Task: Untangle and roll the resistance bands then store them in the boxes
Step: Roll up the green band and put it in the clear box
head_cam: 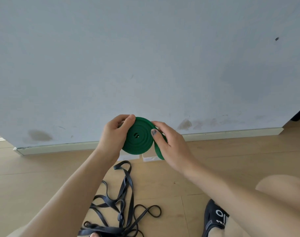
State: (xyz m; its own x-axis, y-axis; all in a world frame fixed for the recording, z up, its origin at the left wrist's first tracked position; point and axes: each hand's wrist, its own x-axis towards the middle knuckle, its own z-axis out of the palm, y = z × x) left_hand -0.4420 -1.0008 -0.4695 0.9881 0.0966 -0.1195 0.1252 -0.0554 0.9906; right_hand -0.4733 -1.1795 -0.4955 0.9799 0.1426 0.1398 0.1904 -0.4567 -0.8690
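Green rubber coil (140, 136) between hands

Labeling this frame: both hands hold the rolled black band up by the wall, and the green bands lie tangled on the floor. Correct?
Colours are swapped. In the head view the left hand and right hand hold the rolled green band up by the wall, and the black bands lie tangled on the floor.
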